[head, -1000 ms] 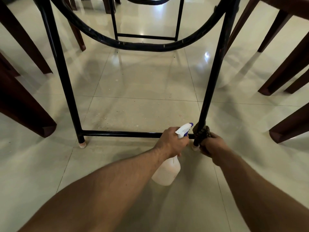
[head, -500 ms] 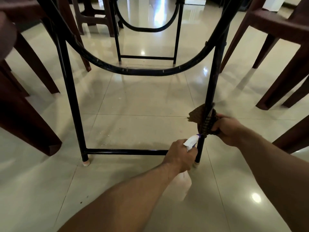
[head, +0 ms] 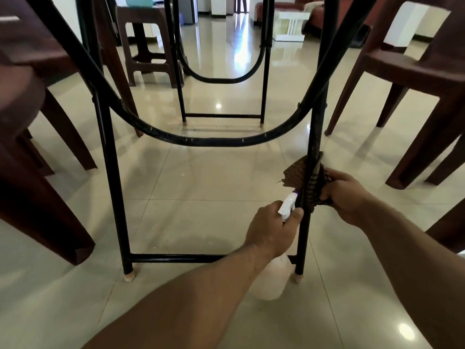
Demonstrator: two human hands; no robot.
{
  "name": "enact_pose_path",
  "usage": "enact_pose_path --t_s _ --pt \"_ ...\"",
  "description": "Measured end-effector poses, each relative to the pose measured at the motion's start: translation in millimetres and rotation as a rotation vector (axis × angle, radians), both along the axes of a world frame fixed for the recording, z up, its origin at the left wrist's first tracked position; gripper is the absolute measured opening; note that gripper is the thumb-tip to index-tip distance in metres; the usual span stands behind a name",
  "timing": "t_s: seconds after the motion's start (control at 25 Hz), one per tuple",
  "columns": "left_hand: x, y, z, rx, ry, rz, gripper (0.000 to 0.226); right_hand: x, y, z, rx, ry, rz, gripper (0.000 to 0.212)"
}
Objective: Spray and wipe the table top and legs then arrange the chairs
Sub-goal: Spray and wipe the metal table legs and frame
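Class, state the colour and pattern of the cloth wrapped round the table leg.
The cloth is dark brown with lighter stripes, seen in the head view, the only one.

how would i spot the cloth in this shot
Find the near black table leg on the right. Partway up, the right hand wraps a brown patterned cloth around it, the only fabric among bare metal bars.

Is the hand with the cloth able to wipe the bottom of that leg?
Probably yes. The right hand already wraps the cloth around the leg, and nothing blocks the stretch below; the bottle sits beside it.
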State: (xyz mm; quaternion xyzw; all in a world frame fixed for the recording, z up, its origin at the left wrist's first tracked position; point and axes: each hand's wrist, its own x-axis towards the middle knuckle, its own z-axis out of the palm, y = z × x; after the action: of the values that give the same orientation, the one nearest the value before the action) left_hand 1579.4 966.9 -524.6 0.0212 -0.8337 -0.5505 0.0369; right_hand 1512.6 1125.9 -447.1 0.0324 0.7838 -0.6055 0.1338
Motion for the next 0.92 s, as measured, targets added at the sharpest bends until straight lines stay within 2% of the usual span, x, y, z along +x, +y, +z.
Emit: enact_pose_path --t_s 0.12,0.16,0.2,0.32,0.36,0.4,0.48,0.52,0.56,0.72,0.8,0.92 --pt "-11 -6 13 -0.078 0.055 0.019 0.037 0 -8 24 0.371 -0.107 0.148 0.049" --pt "-15 -8 18 -0.079 0.061 0.024 0.036 0 -8 31 0.429 -0.117 0.175 0.045" --pt "-19 -9 25 -0.066 0.063 0.016 0.038 -2 -6 38 0.408 -0.078 0.153 0.046" --pt "-31 -10 49 -0.055 0.090 -0.016 0.038 -8 -6 49 0.025 0.046 -0.003 0.061" --pt "-37 -10 57 -0.058 0.107 -0.017 0.035 -12 -9 47 0.008 0.055 -0.028 0.059" --pt "-43 -11 63 -0.049 0.119 -0.016 0.034 -13 -11 44 0.094 0.051 -0.044 0.052" --pt "-50 -10 70 -0.010 0.129 -0.016 0.037 -12 -19 38 0.412 -0.019 0.056 0.035" --pt "-51 -7 72 0.012 0.133 -0.027 0.041 -11 -22 39 0.465 -0.016 0.040 0.031" --pt "-52 -4 72 0.028 0.131 -0.031 0.044 -12 -23 42 0.433 0.023 -0.002 0.032" --pt "-57 4 74 0.094 0.197 -0.015 0.032 -15 -38 73 -0.072 0.356 -0.294 0.044" --pt "-59 6 80 0.117 0.209 -0.052 0.042 -18 -42 74 -0.015 0.445 -0.342 0.041" --pt "-57 6 93 0.164 0.188 -0.037 0.043 -7 -44 55 0.214 0.357 -0.312 0.025"
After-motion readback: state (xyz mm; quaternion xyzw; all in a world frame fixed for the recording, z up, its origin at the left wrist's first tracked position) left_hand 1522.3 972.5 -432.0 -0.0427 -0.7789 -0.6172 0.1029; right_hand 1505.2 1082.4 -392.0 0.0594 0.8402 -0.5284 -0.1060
